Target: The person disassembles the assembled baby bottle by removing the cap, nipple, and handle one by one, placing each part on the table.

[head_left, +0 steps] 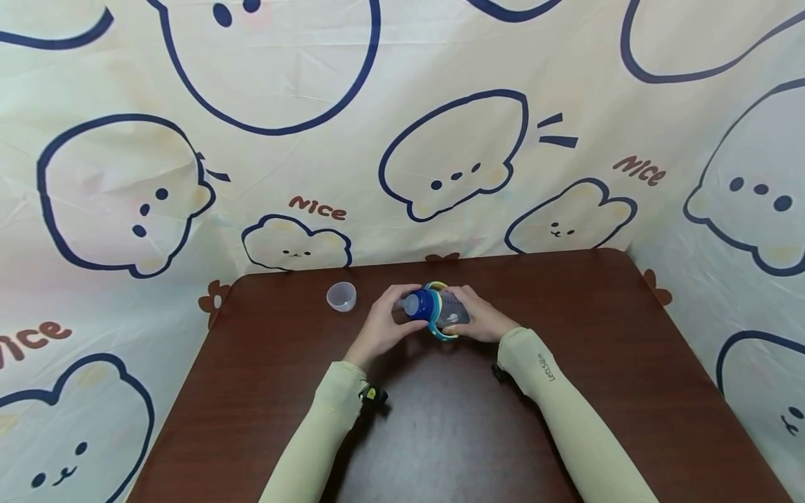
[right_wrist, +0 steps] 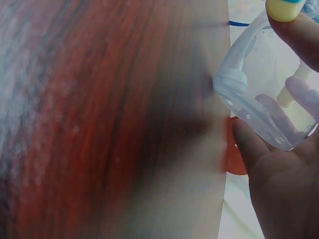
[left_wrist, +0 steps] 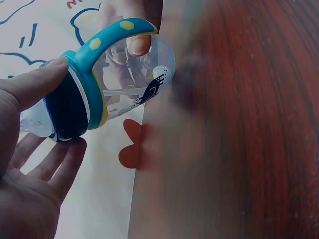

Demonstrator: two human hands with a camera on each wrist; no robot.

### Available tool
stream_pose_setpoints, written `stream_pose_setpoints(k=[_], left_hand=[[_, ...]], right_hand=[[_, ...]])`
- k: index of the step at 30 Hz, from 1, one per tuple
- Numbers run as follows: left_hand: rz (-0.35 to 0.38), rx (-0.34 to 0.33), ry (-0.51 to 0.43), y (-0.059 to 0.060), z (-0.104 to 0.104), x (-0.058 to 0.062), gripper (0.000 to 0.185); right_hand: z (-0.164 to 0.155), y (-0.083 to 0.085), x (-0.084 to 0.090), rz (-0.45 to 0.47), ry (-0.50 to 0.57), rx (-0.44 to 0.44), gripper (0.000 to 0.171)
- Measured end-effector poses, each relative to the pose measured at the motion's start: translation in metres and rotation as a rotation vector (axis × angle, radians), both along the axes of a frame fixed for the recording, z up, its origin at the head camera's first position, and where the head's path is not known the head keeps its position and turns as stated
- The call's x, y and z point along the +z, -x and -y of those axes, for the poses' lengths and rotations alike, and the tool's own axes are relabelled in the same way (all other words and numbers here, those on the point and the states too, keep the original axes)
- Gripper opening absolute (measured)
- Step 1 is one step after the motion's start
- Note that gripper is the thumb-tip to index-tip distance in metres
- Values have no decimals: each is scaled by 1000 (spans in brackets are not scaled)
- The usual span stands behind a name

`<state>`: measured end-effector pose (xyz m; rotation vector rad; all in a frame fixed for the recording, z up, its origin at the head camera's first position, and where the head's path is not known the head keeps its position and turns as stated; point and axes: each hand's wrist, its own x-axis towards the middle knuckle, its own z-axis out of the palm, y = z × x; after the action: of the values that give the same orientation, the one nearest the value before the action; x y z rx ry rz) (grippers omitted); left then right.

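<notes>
A clear baby bottle (head_left: pixel 454 312) with a dark blue collar (left_wrist: pixel 67 107) and teal handles (left_wrist: pixel 94 47) with yellow spots lies sideways between both hands, its teat end to the left. My left hand (head_left: pixel 385 323) grips the blue collar, thumb on one side and fingers on the other. Around the clear body, toward its base, my right hand (head_left: pixel 483 318) holds the bottle. A thin straw shows inside the body in the left wrist view. To the left of the hands a small clear cup-shaped cap (head_left: pixel 342 297) sits on the table.
The dark brown wooden table (head_left: pixel 440 433) ends at the back against a white cloth (head_left: pixel 440 56) printed with cartoon outlines. More cloth hangs at both sides. Both forearms wear pale green sleeves (head_left: pixel 553 377), with a dark wrist strap (head_left: pixel 374 395) on the left.
</notes>
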<state>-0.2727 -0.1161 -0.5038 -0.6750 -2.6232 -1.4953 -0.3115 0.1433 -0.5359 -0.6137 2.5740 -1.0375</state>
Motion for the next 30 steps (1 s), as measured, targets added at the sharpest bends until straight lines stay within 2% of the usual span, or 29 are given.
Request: stream_pose_setpoints(k=[11, 15, 19, 23, 26, 30], left_hand=[[-8, 54, 3, -1, -3, 0, 68], [21, 58, -22, -1, -3, -1, 70], [34, 45, -40, -1, -2, 1, 75], [-19, 22, -2, -2, 0, 3, 78], [-52, -1, 21, -1, 1, 3, 76], [-36, -25, 14, -1, 1, 2, 70]], right_hand=[[0, 0, -1, 3, 0, 2, 84], [0, 0, 0, 11, 0, -1, 84], [1, 0, 0, 16, -1, -8, 85], [1, 0, 0, 22, -7, -13, 85], [0, 0, 1, 21, -7, -9, 86], [0, 1, -1, 14, 0, -1, 86]])
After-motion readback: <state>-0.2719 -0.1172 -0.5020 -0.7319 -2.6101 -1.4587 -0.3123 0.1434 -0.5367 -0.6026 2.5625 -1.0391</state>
